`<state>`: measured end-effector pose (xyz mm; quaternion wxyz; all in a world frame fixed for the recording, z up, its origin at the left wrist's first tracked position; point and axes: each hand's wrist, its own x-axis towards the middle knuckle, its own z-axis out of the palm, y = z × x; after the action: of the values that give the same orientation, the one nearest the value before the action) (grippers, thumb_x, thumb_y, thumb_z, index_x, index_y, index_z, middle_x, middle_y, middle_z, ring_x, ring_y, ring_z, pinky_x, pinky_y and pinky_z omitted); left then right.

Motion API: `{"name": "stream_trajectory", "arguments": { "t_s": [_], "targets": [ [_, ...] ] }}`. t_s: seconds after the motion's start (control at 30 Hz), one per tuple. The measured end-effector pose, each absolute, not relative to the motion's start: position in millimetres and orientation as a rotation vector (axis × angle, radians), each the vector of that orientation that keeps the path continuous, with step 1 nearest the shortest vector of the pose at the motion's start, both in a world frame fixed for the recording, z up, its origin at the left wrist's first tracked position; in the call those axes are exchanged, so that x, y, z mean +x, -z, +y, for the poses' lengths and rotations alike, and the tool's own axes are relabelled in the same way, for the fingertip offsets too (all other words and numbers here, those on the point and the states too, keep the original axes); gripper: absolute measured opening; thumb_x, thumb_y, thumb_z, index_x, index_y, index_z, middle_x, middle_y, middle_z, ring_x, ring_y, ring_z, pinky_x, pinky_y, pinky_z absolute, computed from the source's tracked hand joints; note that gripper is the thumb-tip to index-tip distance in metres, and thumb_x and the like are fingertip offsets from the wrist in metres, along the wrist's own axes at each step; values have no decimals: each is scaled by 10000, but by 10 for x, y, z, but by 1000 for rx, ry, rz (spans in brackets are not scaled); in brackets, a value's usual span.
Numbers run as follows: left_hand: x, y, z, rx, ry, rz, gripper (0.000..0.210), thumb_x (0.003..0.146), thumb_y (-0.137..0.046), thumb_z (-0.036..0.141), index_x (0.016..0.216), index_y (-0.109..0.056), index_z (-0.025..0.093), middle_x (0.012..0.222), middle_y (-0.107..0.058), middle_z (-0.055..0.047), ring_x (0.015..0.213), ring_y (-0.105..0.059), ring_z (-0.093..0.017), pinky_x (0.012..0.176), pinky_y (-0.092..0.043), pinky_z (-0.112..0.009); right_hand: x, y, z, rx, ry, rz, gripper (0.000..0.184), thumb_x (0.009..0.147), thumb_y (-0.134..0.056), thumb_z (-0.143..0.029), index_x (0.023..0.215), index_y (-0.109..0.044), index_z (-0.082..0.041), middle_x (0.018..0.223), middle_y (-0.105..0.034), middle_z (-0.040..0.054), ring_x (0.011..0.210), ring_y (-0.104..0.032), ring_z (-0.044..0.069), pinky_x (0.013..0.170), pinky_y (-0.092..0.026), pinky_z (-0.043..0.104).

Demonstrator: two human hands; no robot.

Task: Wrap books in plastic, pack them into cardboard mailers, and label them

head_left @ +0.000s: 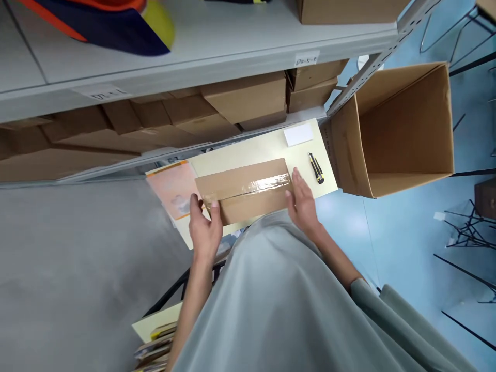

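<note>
A flat cardboard box (244, 188) lies across a pale yellow board, with shiny clear tape along its top. My left hand (205, 227) grips its left end, thumb on top and fingers along the side. At the opposite end my right hand (304, 204) holds the box, its fingers laid along the short edge and its thumb near the top corner. A black and yellow box cutter (316, 168) rests just right of my right hand. Near it is a white slip of paper (298, 134). An orange-pink printed sheet (174, 188) lies by my left hand.
The yellow board (251, 147) adjoins a metal shelf (232, 57) holding several cardboard boxes (248, 98). A large open carton (403, 124) stands to the right. Below left, a lower yellow board (158, 321) holds stacked items. Thin black legs stand on the blue floor.
</note>
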<state>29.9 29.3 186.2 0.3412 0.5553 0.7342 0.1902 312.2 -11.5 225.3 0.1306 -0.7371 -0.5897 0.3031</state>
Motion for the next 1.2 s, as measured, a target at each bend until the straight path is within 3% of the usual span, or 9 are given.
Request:
{"name": "stream_trajectory", "arguments": {
  "t_s": [0.27,0.5,0.57,0.67,0.73,0.8,0.93,1.07,1.2],
  "targets": [
    [452,-1616,411,1295,-560,1934,691,1005,-552,717,1399,-608,152,1351,-737,-187,1259,-714,-303,1127,-573,-450,3066,-1970,86,-2116,-1152,-1554,861,1171,-365,-498,1790,127,-157,1866,-181,135,1726,-241,262,1365,-360,434],
    [457,-1602,402,1306,-592,1872,741,1024,-533,733,1472,-572,145,1429,-710,-210,1311,-703,-295,1166,-552,-449,3228,-1872,128,-2067,-1230,-1529,738,1176,-41,-521,1798,55,-136,1844,-269,155,1701,-312,208,1356,-351,404],
    [502,-1655,382,1344,-590,1891,788,1051,-512,701,1589,-484,126,1553,-631,-245,1440,-632,-310,1236,-495,-467,3189,-1920,141,-2122,-1133,-1563,749,1171,-26,-509,1795,33,-99,1841,-254,192,1718,-268,241,1377,-313,458],
    [651,-1771,352,1517,-587,1972,889,1070,-525,642,1720,-304,77,1792,-304,-292,1704,-274,-349,1384,-245,-533,2991,-2053,215,-2238,-865,-1622,761,1172,-86,-527,1798,39,-112,1855,-180,211,1747,-144,309,1396,-218,593],
    [802,-1846,354,1653,-577,1974,926,1072,-543,620,1751,-240,68,1846,-128,-276,1748,-43,-359,1404,-90,-582,2807,-2148,300,-2248,-763,-1699,826,1163,-187,-589,1799,14,-103,1860,-140,219,1751,-77,359,1392,-182,650],
    [936,-1898,379,1728,-544,1924,974,1049,-587,641,1760,-232,77,1857,-70,-262,1744,51,-379,1391,-28,-629,2650,-2210,391,-2255,-746,-1808,951,1128,-308,-680,1791,-43,-53,1858,-113,242,1747,-39,405,1391,-180,659],
    [898,-1885,447,1698,-487,1916,1152,944,-697,747,1752,-239,65,1852,5,-281,1730,91,-436,1372,-1,-672,2596,-2165,472,-2322,-704,-1976,1103,1057,-388,-811,1780,-129,-19,1859,-73,252,1741,0,437,1393,-199,635],
    [518,-1717,452,1518,-553,1958,1285,888,-753,769,1761,-149,46,1843,41,-308,1733,75,-433,1386,7,-631,2847,-1960,389,-2250,-711,-1840,1103,1052,-292,-854,1797,-33,-82,1873,-9,205,1748,9,405,1390,-208,628],
    [335,-1504,428,1277,-648,1853,1189,902,-749,760,1753,-229,113,1846,-150,-264,1742,-81,-383,1414,-82,-536,3146,-1771,297,-2060,-925,-1555,1078,1050,-274,-867,1797,101,-186,1886,22,120,1753,-69,347,1397,-216,594]
  ]
}}
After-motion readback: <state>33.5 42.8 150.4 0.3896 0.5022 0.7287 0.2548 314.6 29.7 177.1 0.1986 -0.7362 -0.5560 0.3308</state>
